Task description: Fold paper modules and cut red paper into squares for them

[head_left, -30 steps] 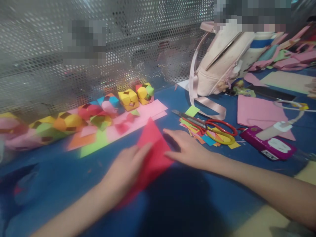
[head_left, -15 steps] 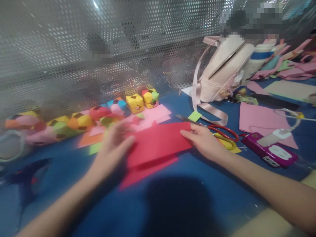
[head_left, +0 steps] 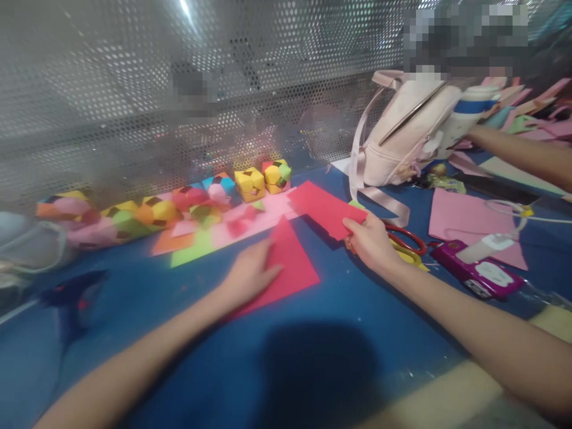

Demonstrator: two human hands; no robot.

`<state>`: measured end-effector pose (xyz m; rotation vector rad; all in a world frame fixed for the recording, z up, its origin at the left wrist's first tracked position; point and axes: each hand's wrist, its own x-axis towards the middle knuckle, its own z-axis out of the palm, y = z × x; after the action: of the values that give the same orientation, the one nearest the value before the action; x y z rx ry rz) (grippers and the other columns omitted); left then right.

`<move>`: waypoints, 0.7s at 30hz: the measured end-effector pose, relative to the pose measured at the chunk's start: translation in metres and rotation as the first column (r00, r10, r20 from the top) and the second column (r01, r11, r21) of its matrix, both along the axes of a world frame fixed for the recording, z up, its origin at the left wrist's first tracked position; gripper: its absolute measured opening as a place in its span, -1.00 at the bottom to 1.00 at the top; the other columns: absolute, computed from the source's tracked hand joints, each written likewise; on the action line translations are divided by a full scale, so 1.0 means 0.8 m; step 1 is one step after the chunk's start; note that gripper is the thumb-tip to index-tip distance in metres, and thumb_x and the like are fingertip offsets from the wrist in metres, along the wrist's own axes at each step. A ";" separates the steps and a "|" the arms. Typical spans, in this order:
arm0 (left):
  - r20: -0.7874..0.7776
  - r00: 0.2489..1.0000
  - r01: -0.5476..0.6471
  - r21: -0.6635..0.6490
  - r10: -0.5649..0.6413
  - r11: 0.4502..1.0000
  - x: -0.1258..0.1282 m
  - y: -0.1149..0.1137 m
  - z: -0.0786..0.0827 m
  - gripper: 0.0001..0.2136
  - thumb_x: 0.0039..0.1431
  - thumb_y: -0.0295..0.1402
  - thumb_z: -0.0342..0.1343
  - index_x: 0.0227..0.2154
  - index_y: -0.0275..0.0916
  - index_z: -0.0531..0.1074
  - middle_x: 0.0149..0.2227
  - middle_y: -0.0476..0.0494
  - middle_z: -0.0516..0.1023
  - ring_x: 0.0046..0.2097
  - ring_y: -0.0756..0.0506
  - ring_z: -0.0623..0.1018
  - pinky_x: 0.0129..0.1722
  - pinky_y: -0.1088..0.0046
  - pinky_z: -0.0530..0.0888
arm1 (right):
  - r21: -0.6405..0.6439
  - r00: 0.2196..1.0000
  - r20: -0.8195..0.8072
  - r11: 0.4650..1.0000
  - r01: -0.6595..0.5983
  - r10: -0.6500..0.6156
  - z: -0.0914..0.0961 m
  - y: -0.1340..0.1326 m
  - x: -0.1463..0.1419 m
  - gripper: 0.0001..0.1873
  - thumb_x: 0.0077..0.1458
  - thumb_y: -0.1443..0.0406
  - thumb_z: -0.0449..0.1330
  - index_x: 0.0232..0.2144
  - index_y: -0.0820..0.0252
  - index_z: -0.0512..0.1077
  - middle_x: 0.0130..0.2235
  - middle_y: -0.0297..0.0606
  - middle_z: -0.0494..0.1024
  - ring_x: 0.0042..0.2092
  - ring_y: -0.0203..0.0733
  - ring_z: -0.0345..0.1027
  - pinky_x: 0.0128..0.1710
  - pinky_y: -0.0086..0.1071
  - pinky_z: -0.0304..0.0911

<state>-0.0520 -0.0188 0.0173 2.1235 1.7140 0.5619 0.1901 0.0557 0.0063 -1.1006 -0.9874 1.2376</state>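
Step seems sheet separation: right hand (head_left: 367, 238) pinches raised red paper (head_left: 328, 208); left hand (head_left: 250, 271) on lower red sheet (head_left: 295, 259), grip unclear. Next likely calls for steady pinch.

This looks like a shared craft space (school or club, I cannot tell), with paper cubes (head_left: 250, 183) left of the backpack (head_left: 388, 156) on the table (head_left: 196, 357), scissors (head_left: 404, 246) in front, a holed metal panel (head_left: 286, 104) behind and another person's arm (head_left: 525, 155) to its right.
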 end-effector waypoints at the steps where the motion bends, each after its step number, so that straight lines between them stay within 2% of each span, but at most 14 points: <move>1: -0.011 1.000 -0.010 0.009 0.010 1.000 0.004 0.002 0.000 -0.56 0.09 -0.25 0.13 0.03 -0.29 0.34 0.01 -0.36 0.48 0.05 -0.36 0.44 0.07 0.00 0.33 | 0.003 1.000 -0.007 1.000 -0.010 0.010 -0.005 0.001 -0.001 -0.72 -0.18 0.31 0.23 -0.32 0.15 0.32 -0.47 -0.42 0.48 -0.51 -0.33 0.35 -0.57 -0.47 0.28; 5: 0.050 0.997 -0.063 0.050 0.060 0.997 0.012 0.019 -0.004 -0.50 0.01 -0.38 0.16 0.07 -0.32 0.32 0.01 -0.39 0.45 0.07 -0.38 0.40 0.07 -0.01 0.29 | -0.009 0.996 -0.024 0.996 -0.088 0.087 -0.018 0.001 -0.007 -0.58 -0.21 0.31 0.24 -0.20 0.14 0.32 -0.29 -0.33 0.55 -0.34 -0.22 0.45 -0.42 -0.36 0.41; 8: 0.155 0.984 -0.094 0.053 0.084 0.994 0.014 0.032 -0.009 -0.48 -0.06 -0.50 0.14 0.05 -0.30 0.32 -0.02 -0.32 0.47 0.03 -0.29 0.42 0.06 0.13 0.31 | -0.024 0.987 -0.028 0.987 -0.159 0.158 -0.019 -0.003 -0.010 -0.56 -0.21 0.33 0.23 -0.17 0.14 0.31 -0.21 -0.28 0.56 -0.29 -0.20 0.47 -0.34 -0.30 0.45; 10: 0.246 0.963 -0.127 0.038 0.114 0.991 0.012 0.038 -0.010 -0.52 -0.07 -0.55 0.09 0.00 -0.27 0.34 -0.14 -0.21 0.50 -0.09 -0.19 0.48 -0.03 0.24 0.37 | -0.026 0.977 -0.031 0.977 -0.213 0.212 -0.018 -0.007 -0.012 -0.55 -0.20 0.34 0.22 -0.16 0.13 0.31 -0.16 -0.27 0.55 -0.25 -0.20 0.48 -0.28 -0.29 0.46; 14: 0.448 0.872 -0.213 -0.017 0.198 0.977 -0.001 0.035 -0.004 -0.61 -0.07 -0.57 0.02 -0.10 -0.26 0.37 -0.40 -0.02 0.42 -0.38 -0.04 0.43 -0.31 0.43 0.38 | -0.053 0.940 -0.019 0.939 -0.341 0.340 -0.013 -0.013 -0.015 -0.61 -0.16 0.35 0.21 -0.18 0.15 0.34 -0.16 -0.24 0.57 -0.23 -0.20 0.49 -0.21 -0.28 0.45; 17: 0.590 0.769 -0.255 -0.072 0.248 0.964 -0.017 0.024 0.012 -0.70 -0.11 -0.53 0.08 -0.23 -0.26 0.42 -0.45 0.03 0.38 -0.43 0.00 0.40 -0.38 0.50 0.34 | -0.100 0.891 -0.004 0.886 -0.452 0.454 0.001 -0.015 -0.007 -0.65 -0.10 0.32 0.24 -0.18 0.20 0.41 -0.21 -0.18 0.59 -0.23 -0.17 0.50 -0.20 -0.27 0.44; 19: 0.669 0.689 -0.279 -0.109 0.278 0.954 -0.026 0.015 0.024 -0.76 -0.13 -0.49 0.13 -0.31 -0.25 0.45 -0.44 0.02 0.39 -0.41 0.02 0.40 -0.39 0.53 0.33 | -0.165 0.848 0.100 0.849 -0.502 0.520 0.018 -0.015 0.007 -0.71 -0.05 0.25 0.25 -0.22 0.23 0.46 -0.26 -0.13 0.60 -0.25 -0.13 0.50 -0.28 -0.29 0.43; 20: 0.704 0.646 -0.290 -0.130 0.294 0.948 -0.029 0.010 0.030 -0.78 -0.15 -0.48 0.15 -0.34 -0.24 0.45 -0.44 0.03 0.39 -0.42 0.03 0.39 -0.40 0.55 0.32 | -0.212 0.808 0.254 0.845 -0.490 0.532 0.029 -0.016 0.016 -0.73 0.00 0.19 0.23 -0.26 0.23 0.47 -0.32 -0.14 0.60 -0.29 -0.13 0.50 -0.35 -0.32 0.40; 21: 0.736 0.601 -0.299 -0.155 0.312 0.942 -0.032 0.005 0.034 -0.80 -0.17 -0.46 0.17 -0.37 -0.24 0.45 -0.45 0.03 0.39 -0.43 0.04 0.38 -0.42 0.56 0.32 | -0.255 0.723 0.454 0.854 -0.454 0.521 0.040 -0.016 0.024 -0.72 0.03 0.12 0.21 -0.33 0.23 0.48 -0.40 -0.16 0.59 -0.35 -0.12 0.49 -0.44 -0.34 0.35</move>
<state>-0.0772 -0.0146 0.0449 1.2372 1.5282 1.3094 0.2094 0.0425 0.0384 -1.3571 -1.7156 1.4751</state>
